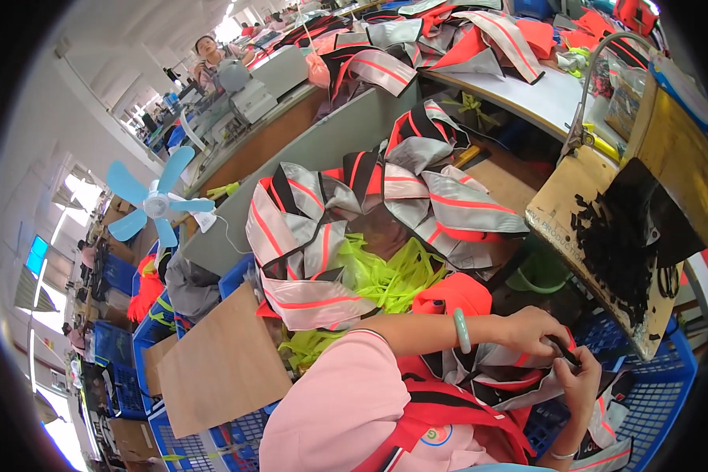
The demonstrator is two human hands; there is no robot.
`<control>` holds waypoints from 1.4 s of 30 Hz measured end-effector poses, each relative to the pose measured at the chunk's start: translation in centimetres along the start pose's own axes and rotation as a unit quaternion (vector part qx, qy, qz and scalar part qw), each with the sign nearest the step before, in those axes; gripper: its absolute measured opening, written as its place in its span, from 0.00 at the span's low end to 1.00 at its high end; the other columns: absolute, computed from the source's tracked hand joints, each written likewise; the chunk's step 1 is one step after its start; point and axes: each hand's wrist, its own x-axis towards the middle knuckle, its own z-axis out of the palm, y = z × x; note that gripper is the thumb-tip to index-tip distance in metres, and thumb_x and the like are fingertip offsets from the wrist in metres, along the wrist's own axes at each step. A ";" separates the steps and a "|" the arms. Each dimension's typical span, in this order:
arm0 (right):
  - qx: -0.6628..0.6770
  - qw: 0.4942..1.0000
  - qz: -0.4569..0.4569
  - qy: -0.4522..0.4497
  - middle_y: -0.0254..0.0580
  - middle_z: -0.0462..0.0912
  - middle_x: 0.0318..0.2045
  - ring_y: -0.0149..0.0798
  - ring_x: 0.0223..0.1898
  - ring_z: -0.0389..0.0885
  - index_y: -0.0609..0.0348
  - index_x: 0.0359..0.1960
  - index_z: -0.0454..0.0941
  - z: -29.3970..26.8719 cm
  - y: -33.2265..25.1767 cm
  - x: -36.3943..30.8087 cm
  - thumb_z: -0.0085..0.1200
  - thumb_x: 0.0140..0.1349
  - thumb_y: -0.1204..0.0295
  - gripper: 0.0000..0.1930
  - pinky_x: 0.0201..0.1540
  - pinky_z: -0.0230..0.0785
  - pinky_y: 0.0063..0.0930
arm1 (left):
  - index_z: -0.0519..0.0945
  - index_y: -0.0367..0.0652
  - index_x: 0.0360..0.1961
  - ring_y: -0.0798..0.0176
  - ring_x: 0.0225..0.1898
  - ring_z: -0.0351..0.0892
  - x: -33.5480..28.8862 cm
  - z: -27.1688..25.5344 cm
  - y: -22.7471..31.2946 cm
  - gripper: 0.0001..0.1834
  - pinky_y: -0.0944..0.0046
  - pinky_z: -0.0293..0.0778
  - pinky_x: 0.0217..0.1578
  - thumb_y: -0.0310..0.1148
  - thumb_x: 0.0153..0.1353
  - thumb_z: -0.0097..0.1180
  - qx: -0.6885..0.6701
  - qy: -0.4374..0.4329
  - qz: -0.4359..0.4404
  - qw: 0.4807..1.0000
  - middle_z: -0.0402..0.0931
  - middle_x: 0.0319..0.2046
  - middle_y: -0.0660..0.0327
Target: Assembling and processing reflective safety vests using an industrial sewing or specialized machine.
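A silver-grey cloth strip (502,355) with a bright orange stripe and dark edging is bunching in loose folds at the lower right, just in front of the person's body and near a blue basket (657,409). The left hand (533,332), its arm wearing a pale green bangle (462,330), is pinching a dark edge of the cloth, and the right hand (578,385) is pinching it just beside, fingers bent. Those fingers are covering the gripped part, so its shape is hard to make out, and the lower folds are blending into other cloth. Beyond the left forearm, a heap of similar strips (468,206) is lying around yellow-green ribbons (393,275). To the right, a wooden board (558,197) is carrying black scraps (617,252) and partly hiding a green bucket (541,271). The lower picture edge is cutting off the right forearm.
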 end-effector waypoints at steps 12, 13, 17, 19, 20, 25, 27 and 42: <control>-0.094 0.985 -0.065 0.127 0.41 0.70 0.19 0.32 0.23 0.67 0.64 0.28 0.72 -1.4 1.0 1.5 0.62 0.53 0.68 0.13 0.27 0.62 0.27 | 0.83 0.40 0.37 0.54 0.30 0.82 3.7 -3.1 0.6 0.15 0.60 0.75 0.34 0.38 0.52 0.63 -0.038 -0.009 -0.009 0.999 0.80 0.29 0.49; -0.088 0.982 -0.070 0.150 0.43 0.70 0.19 0.35 0.22 0.67 0.64 0.28 0.73 -2.3 -1.4 2.0 0.62 0.52 0.68 0.13 0.27 0.62 0.28 | 0.83 0.37 0.37 0.58 0.31 0.82 5.1 -4.9 2.6 0.15 0.62 0.75 0.34 0.37 0.53 0.62 -0.058 -0.034 -0.060 0.996 0.81 0.30 0.49; -0.112 0.978 -0.101 0.146 0.50 0.78 0.24 0.45 0.27 0.78 0.63 0.32 0.76 -5.8 -4.9 4.2 0.59 0.52 0.61 0.16 0.30 0.68 0.34 | 0.82 0.32 0.36 0.75 0.30 0.73 8.7 -8.4 5.0 0.13 0.69 0.71 0.32 0.33 0.56 0.60 -0.070 -0.039 -0.071 0.994 0.80 0.25 0.62; -0.086 0.981 -0.100 0.141 0.40 0.75 0.22 0.31 0.25 0.72 0.65 0.34 0.75 -6.6 -3.5 5.6 0.60 0.53 0.63 0.16 0.29 0.63 0.24 | 0.82 0.33 0.36 0.74 0.30 0.72 10.0 -8.3 3.6 0.13 0.70 0.70 0.32 0.34 0.57 0.59 -0.138 -0.044 -0.138 0.980 0.78 0.25 0.65; -0.073 0.985 -0.074 0.138 0.39 0.75 0.21 0.30 0.25 0.72 0.65 0.34 0.77 -7.1 -3.5 5.7 0.59 0.53 0.63 0.16 0.28 0.63 0.24 | 0.81 0.35 0.38 0.75 0.31 0.73 10.9 -8.3 3.5 0.13 0.72 0.70 0.34 0.34 0.58 0.60 -0.134 -0.068 -0.154 0.977 0.79 0.28 0.66; -0.054 0.986 -0.063 0.144 0.42 0.76 0.21 0.34 0.25 0.74 0.64 0.33 0.78 -8.6 -3.4 7.2 0.58 0.51 0.63 0.16 0.29 0.66 0.27 | 0.81 0.36 0.39 0.76 0.32 0.74 13.7 -8.9 3.2 0.13 0.74 0.70 0.35 0.35 0.58 0.61 -0.115 -0.087 -0.197 0.970 0.79 0.31 0.67; -0.035 0.990 -0.043 0.131 0.48 0.78 0.22 0.41 0.26 0.77 0.64 0.33 0.79 -8.9 -3.5 8.2 0.57 0.50 0.61 0.17 0.32 0.69 0.31 | 0.80 0.35 0.41 0.76 0.33 0.75 14.6 -9.5 3.2 0.15 0.74 0.70 0.36 0.35 0.58 0.61 -0.102 -0.106 -0.201 0.969 0.79 0.32 0.66; 0.017 0.994 -0.003 0.112 0.38 0.79 0.26 0.27 0.30 0.75 0.68 0.38 0.79 -11.8 -1.8 14.1 0.59 0.51 0.60 0.21 0.36 0.68 0.25 | 0.78 0.30 0.46 0.66 0.38 0.80 20.1 -10.6 0.6 0.22 0.69 0.75 0.40 0.36 0.55 0.64 -0.215 -0.066 -0.262 0.939 0.81 0.38 0.57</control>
